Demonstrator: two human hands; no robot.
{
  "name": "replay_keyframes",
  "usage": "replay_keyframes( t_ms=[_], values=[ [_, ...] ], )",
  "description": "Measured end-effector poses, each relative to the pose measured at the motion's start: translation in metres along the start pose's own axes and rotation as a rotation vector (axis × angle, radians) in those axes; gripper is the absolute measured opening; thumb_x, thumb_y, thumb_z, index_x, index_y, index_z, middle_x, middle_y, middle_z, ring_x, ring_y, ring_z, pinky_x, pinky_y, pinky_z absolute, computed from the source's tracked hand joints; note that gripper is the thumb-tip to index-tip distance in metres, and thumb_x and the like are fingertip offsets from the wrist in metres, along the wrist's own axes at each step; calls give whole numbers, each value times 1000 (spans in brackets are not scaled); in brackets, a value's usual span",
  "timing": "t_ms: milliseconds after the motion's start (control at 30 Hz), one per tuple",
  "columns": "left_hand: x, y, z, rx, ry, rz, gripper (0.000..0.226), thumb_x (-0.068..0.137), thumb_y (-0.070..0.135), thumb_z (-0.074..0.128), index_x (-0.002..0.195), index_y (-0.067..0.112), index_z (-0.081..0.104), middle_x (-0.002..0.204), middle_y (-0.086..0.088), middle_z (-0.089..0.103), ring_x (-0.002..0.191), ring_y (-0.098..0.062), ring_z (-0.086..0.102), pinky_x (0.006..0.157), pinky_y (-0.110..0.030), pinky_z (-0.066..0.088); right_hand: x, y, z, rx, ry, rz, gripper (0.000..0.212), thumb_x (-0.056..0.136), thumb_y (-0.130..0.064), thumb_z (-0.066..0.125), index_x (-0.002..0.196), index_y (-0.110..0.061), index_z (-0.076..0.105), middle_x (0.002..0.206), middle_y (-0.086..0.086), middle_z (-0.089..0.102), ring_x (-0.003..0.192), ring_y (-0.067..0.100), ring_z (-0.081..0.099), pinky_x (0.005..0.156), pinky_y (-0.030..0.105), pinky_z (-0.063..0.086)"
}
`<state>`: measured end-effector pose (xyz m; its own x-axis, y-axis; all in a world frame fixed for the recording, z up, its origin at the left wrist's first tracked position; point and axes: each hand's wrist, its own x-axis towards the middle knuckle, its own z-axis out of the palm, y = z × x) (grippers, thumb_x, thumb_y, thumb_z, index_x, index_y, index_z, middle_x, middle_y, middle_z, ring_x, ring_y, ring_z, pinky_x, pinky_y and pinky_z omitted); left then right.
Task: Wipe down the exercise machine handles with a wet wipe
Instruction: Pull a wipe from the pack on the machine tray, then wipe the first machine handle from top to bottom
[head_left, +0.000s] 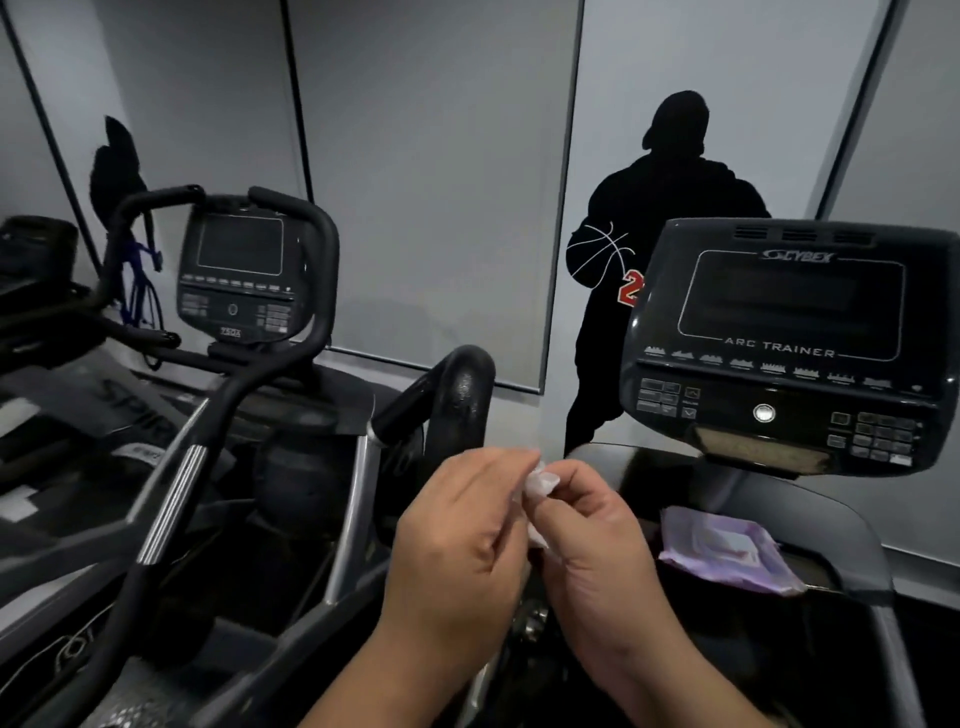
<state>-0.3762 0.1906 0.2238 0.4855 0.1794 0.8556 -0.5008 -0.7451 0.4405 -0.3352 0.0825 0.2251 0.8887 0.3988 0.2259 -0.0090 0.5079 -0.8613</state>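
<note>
Below the Arc Trainer's console (789, 343) runs a dark ledge (831, 530). A crumpled purple wipes packet (727, 553) lies flat on it, to the right of centre.

I see a small white wet wipe (540, 486), crumpled and only partly visible, pinched between my two hands. Just behind it the nearest machine handle (460, 400) rises up, black, curved at the top, with a shiny wet-looking surface. To the right lies the purple wipes packet (727, 553), flat on the machine's ledge.
</note>
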Motion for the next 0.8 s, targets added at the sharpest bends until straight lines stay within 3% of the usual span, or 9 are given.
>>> replay_keyframes(
  t_ms=[133,233,300,367,433,533,600,700,800],
  values=[
    [-17,-14,-24,48,146,-8,40,85,8,51,119,8,71,118,1,65,114,-14,59,101,-21,43,-2,16,14,-425,-14,-285,14,90,-8,67,86,-22,69,87,8,69,76,28,63,71,38,53],
    [-35,-29,-36,5,113,-298,64,75,11,55,138,27,53,128,23,51,127,-6,51,109,-22,39,0,22,21,-892,-69,-622,13,93,-10,65,94,-23,63,91,-6,57,80,17,58,70,26,49],
    [-47,-37,-38,-122,26,-515,75,71,18,59,141,39,44,128,30,48,129,-6,51,109,-32,44,2,25,21,-1048,-85,-750,21,91,-8,67,105,-22,60,95,-6,53,81,15,56,68,32,50],
    [-58,-41,-37,-205,-27,-637,75,67,31,64,139,39,44,126,25,54,123,-8,56,104,-38,50,3,27,20,-1231,-62,-899,22,89,-8,68,109,-16,63,95,0,55,82,22,54,70,39,48],
    [-65,-45,-37,-270,-63,-717,64,66,37,70,128,37,53,116,14,64,110,-11,64,93,-35,55,1,29,21,-1420,-20,-1017,14,88,-9,68,102,-8,71,93,7,58,82,28,53,71,42,47],
    [-69,-51,-43,-323,-163,-774,35,74,32,81,104,39,64,98,10,73,94,-10,70,80,-24,55,-5,30,24,-1556,-11,-1053,21,85,-9,70,105,-10,74,94,11,57,80,28,51,69,38,43],
    [-72,-55,-47,-323,-313,-778,33,69,45,85,96,42,66,97,11,74,90,-4,70,79,-24,56,-10,28,26,-1638,-68,-992,26,85,-11,70,111,-12,72,89,6,50,77,23,44,66,32,35],
    [-80,-59,-44,-348,-472,-771,40,71,41,87,104,37,65,101,9,75,93,-2,71,79,-22,57,-18,27,29,-1733,-136,-916,31,86,-12,71,117,-12,69,84,4,45,71,22,40,63,30,30],
    [-84,-60,-38,-418,-450,-802,36,75,30,85,107,27,67,98,5,77,90,-4,72,75,-20,56,-25,29,29,-1730,-181,-901,34,89,-11,67,122,-8,68,83,7,48,69,24,43,60,31,34]
  ],
)
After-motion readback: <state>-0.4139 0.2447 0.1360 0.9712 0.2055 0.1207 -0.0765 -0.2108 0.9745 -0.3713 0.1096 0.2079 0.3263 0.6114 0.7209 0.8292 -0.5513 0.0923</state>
